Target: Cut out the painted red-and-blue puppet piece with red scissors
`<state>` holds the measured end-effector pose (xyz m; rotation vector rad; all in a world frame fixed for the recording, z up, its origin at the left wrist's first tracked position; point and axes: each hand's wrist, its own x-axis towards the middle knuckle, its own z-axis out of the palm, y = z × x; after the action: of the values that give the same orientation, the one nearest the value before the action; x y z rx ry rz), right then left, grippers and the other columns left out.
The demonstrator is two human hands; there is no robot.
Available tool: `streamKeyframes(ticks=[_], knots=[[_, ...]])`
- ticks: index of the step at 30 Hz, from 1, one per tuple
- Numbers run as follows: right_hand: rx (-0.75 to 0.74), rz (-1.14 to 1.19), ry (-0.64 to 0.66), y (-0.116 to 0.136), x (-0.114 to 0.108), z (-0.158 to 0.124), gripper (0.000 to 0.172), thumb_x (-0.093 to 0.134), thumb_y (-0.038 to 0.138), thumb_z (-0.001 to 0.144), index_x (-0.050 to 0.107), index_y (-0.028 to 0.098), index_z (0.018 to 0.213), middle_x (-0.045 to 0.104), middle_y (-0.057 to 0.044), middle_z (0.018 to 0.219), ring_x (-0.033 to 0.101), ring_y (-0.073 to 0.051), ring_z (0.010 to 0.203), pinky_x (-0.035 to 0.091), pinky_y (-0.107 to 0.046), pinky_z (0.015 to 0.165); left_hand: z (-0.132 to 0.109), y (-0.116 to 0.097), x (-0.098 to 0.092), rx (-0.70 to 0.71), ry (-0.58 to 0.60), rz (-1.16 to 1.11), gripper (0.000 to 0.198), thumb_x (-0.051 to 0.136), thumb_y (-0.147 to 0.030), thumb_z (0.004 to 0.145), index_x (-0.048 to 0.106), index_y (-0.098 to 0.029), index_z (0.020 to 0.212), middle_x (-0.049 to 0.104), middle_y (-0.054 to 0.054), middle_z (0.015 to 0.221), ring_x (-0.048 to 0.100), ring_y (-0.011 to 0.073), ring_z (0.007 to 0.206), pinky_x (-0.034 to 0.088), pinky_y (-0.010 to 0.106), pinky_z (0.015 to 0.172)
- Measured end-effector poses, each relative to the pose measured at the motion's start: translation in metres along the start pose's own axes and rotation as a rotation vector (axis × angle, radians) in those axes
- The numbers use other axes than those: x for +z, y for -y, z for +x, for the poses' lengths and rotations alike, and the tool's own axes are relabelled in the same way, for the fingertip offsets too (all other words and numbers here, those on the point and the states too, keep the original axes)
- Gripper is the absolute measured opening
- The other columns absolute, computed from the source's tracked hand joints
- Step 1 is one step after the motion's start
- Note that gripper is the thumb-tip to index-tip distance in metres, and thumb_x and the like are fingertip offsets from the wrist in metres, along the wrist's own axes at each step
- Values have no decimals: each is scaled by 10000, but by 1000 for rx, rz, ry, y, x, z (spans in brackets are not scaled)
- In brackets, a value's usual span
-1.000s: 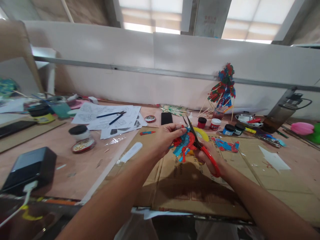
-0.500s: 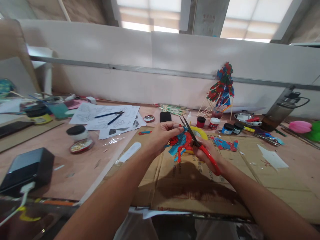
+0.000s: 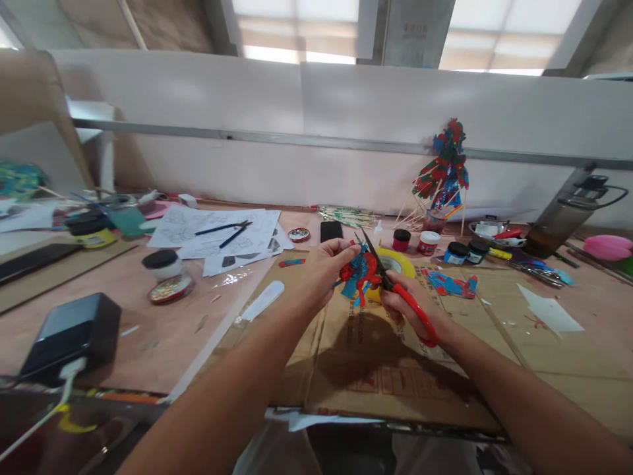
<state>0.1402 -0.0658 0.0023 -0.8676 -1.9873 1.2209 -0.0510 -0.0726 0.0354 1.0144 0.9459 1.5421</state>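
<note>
Between the thumb and fingers of my left hand (image 3: 330, 267) is a red and blue painted cutout (image 3: 364, 269) with ragged strips hanging down. My right hand (image 3: 413, 300) grips a pair of scissors (image 3: 421, 315) by the red handles. Their dark blades point up and away, slightly parted, against the right side of the cutout; whether they bite into it I cannot tell. Behind the hands lies a roll of yellow tape (image 3: 406, 265). Another red and blue cutout (image 3: 451, 284) rests on the cardboard (image 3: 341, 369) to the right.
Paint jars (image 3: 455, 253) line the back right, near painted figures on sticks (image 3: 448, 165) and a tilted dark bottle (image 3: 564, 214). Back left are drawing sheets (image 3: 168, 227) with dark pliers-like tools on top. A black box with a white cable (image 3: 74, 336) stands front left.
My view has shifted slightly, so the table appears a little further right. The cutout has turned a little in my left hand, its strips hanging higher. Both hands keep their holds.
</note>
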Motion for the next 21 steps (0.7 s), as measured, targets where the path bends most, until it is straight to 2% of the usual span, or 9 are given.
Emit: streamKeyframes(ticks=[3,9,11,13,17,21], knots=[[-26,23,-26,-4,1,0,154,537,346,895,476,229,816,484,65,556,457,-107,453,379,-227,447,0,1,0,-3,11,-16,313,871,-307,619,595,-159,618,556,-32,583,476,63,519,388,195,502],[-128,-7,-64,-3,1,1,154,553,339,850,548,218,946,490,57,586,451,-123,454,401,-249,448,-2,4,1,-124,139,-100,357,907,-340,594,602,-158,634,566,-37,575,480,60,486,413,209,494],[-161,-40,-123,-6,2,2,111,576,333,835,554,226,854,533,23,638,494,-140,527,437,-258,499,-4,5,2,-159,161,-116,367,917,-340,587,602,-159,633,569,-38,572,484,62,477,426,218,493],[-199,-62,-179,-13,4,3,143,591,351,825,547,228,767,570,-10,699,524,-162,620,473,-275,579,-4,7,3,-183,182,-124,374,925,-343,578,602,-161,629,583,-33,584,504,72,485,450,232,505],[-238,-27,-218,-23,7,5,200,531,408,874,598,232,806,603,-33,744,544,-196,674,508,-316,642,-5,12,4,-192,200,-102,349,926,-355,582,657,-151,673,642,-6,660,555,79,542,452,223,530],[-269,-70,-221,-17,9,5,249,548,471,861,631,251,779,639,-62,782,606,-263,831,542,-396,804,-5,16,5,-181,219,-78,342,915,-357,608,642,-155,644,625,-14,627,571,76,555,381,200,505]])
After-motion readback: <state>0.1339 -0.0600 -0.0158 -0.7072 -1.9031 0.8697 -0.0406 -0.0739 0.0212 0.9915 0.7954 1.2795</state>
